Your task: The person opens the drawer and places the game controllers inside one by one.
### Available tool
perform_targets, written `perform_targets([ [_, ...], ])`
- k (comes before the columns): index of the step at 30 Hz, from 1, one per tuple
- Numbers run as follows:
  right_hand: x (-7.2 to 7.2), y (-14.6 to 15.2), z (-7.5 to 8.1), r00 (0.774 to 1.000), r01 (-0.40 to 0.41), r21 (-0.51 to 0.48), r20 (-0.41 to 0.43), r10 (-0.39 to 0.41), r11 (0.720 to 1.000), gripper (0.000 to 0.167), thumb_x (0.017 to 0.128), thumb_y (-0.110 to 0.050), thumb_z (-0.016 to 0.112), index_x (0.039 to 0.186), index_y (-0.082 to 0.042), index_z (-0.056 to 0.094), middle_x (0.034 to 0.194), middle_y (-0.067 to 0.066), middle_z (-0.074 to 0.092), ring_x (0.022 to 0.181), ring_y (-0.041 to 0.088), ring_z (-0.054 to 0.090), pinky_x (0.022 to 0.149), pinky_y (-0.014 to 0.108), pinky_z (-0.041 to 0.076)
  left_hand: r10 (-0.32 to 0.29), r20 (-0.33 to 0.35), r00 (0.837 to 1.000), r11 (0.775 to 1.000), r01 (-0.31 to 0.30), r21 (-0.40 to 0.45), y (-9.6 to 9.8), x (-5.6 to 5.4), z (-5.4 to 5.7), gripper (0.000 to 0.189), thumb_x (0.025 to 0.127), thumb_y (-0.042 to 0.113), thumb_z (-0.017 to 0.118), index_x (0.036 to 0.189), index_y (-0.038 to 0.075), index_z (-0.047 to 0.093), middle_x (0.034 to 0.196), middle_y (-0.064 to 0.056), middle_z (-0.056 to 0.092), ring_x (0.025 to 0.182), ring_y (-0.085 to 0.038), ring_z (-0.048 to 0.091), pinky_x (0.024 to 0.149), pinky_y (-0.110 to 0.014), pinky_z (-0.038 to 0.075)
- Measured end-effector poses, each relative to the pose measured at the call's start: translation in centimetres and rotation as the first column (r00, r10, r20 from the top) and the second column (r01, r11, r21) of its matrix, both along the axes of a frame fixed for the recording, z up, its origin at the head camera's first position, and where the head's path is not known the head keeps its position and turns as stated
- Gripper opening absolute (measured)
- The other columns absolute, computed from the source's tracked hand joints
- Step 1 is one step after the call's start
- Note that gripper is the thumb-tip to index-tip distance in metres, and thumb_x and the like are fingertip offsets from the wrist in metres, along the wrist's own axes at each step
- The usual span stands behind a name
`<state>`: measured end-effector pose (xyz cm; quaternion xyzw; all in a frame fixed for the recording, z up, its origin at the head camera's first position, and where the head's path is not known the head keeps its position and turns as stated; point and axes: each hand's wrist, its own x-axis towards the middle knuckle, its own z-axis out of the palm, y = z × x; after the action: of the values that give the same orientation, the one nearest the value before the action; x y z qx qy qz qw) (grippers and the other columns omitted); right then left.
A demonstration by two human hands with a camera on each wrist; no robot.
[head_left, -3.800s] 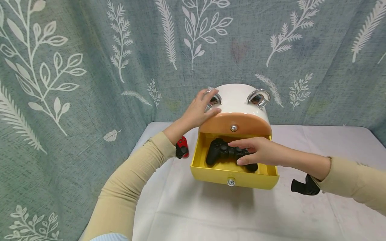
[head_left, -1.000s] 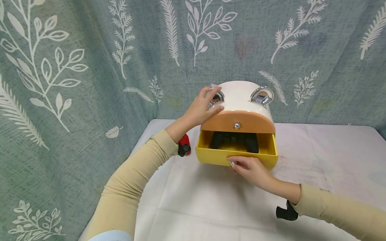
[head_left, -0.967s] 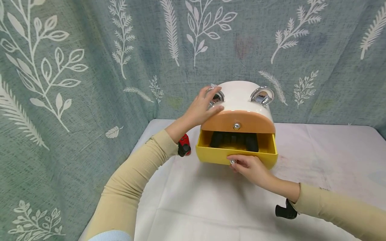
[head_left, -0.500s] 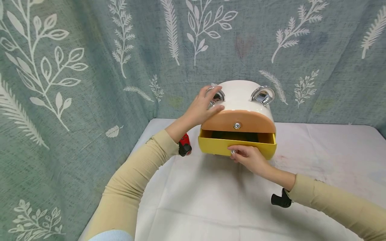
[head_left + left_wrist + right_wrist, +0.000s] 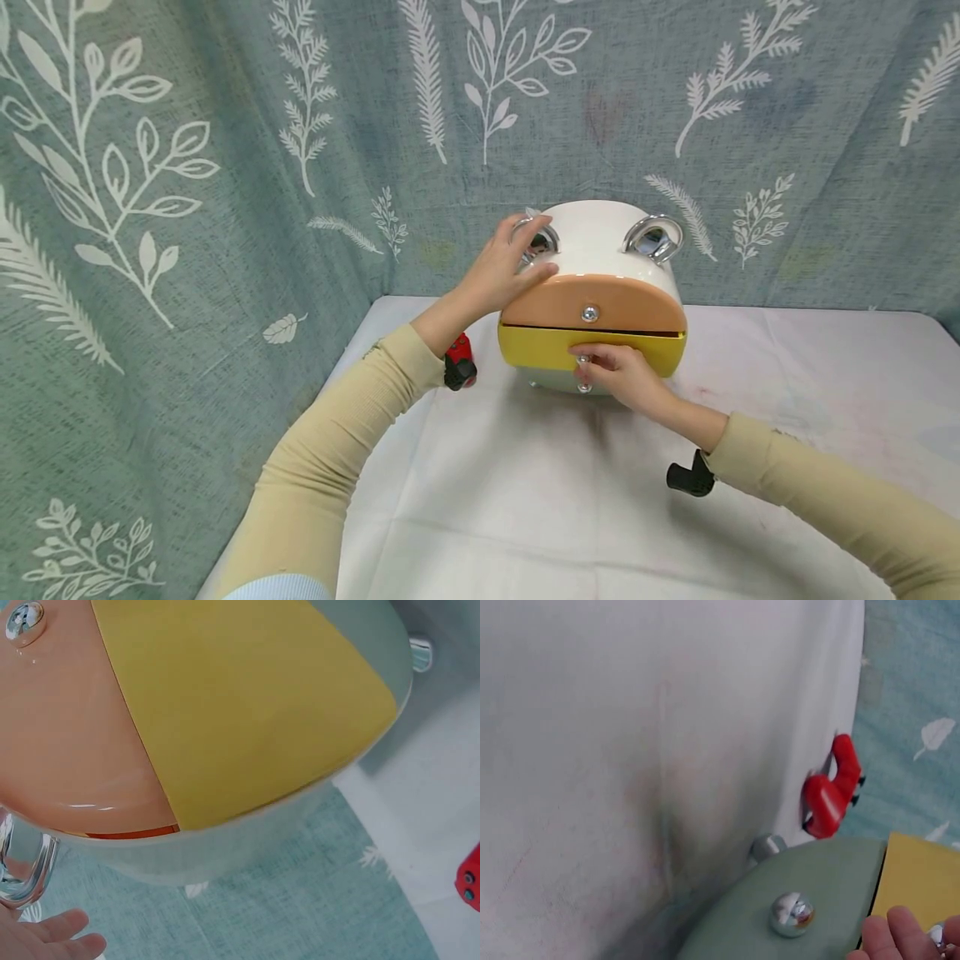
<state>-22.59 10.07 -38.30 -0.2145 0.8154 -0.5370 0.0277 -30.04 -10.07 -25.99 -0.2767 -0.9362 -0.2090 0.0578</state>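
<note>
A small rounded cabinet [image 5: 592,229] with a white top, chrome eye-like rings and stacked coloured drawers stands on the table. My right hand [image 5: 622,377] pinches the small chrome knob [image 5: 583,360] of the yellow drawer [image 5: 536,348]. That drawer sits nearly flush, with a thin dark gap above its front in the head view. My left hand [image 5: 495,271] rests on the cabinet's upper left, at the left chrome ring [image 5: 542,242], thumb along the edge of the orange drawer [image 5: 630,302]. Below is a pale green drawer [image 5: 825,870] with its own knob [image 5: 792,913]. The yellow drawer's inside is hidden.
A red game controller [image 5: 829,799] lies on the white-covered table [image 5: 480,500], left of the cabinet, partly hidden in the head view by the left wrist's black camera [image 5: 459,373]. A green leaf-patterned curtain [image 5: 360,125] hangs behind and to the left.
My right hand has gone from over the black game controller in the pulled-out yellow drawer to its knob, and the drawer has slid inward, covering the controller. My left hand has stayed put.
</note>
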Motion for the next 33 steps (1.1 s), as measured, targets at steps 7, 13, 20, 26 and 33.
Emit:
perform_targets([
  [7,-0.7,0.2,0.0,1.000,-0.007,-0.040,0.008,0.007,0.999,0.026,0.089,-0.001,0.057,0.112,0.010,0.059,0.097,0.023,0.065,0.088,0.031,0.065,0.077,0.026,0.052,0.000,0.004,1.000,1.000,0.000,0.005,0.1,0.1,0.1,0.065,0.091,0.046,0.050,0.146,0.028,0.020,0.150,-0.011,0.012,0.117,-0.026,0.044,0.098,-0.050,0.033],
  [13,-1.0,0.4,0.1,0.997,-0.036,-0.091,0.069,0.043,0.995,0.028,0.089,-0.002,0.057,0.113,0.012,0.057,0.101,0.025,0.063,0.092,0.032,0.063,0.077,0.024,0.051,0.002,0.011,1.000,1.000,-0.002,0.007,0.0,0.1,0.1,0.065,0.091,0.046,0.051,0.146,0.028,0.021,0.150,-0.011,0.012,0.116,-0.025,0.046,0.098,-0.050,0.034],
  [20,-1.1,0.6,0.2,0.990,-0.049,-0.115,0.123,0.063,0.992,0.031,0.090,-0.005,0.056,0.117,0.011,0.056,0.106,0.025,0.062,0.095,0.025,0.064,0.081,0.028,0.051,0.004,0.021,1.000,1.000,-0.004,0.003,0.0,0.1,0.2,0.066,0.090,0.046,0.051,0.146,0.028,0.020,0.149,-0.014,0.012,0.115,-0.025,0.045,0.097,-0.051,0.034],
  [26,-0.5,1.2,0.7,0.988,-0.097,-0.070,0.115,0.105,0.993,0.036,0.091,-0.006,0.055,0.123,0.009,0.052,0.113,0.026,0.059,0.102,0.028,0.061,0.084,0.027,0.049,0.007,0.031,1.000,1.000,-0.007,-0.001,0.1,0.0,0.1,0.066,0.091,0.047,0.050,0.146,0.029,0.019,0.149,-0.013,0.011,0.119,-0.028,0.041,0.098,-0.052,0.033],
  [33,1.3,2.1,4.3,0.984,-0.167,-0.004,0.061,0.167,0.986,0.035,0.090,-0.007,0.057,0.122,0.007,0.054,0.106,0.027,0.063,0.099,0.034,0.061,0.081,0.034,0.051,0.012,0.031,0.999,1.000,-0.011,-0.008,0.0,0.1,0.2,0.066,0.091,0.047,0.050,0.146,0.030,0.018,0.150,-0.012,0.011,0.121,-0.029,0.040,0.099,-0.052,0.032],
])
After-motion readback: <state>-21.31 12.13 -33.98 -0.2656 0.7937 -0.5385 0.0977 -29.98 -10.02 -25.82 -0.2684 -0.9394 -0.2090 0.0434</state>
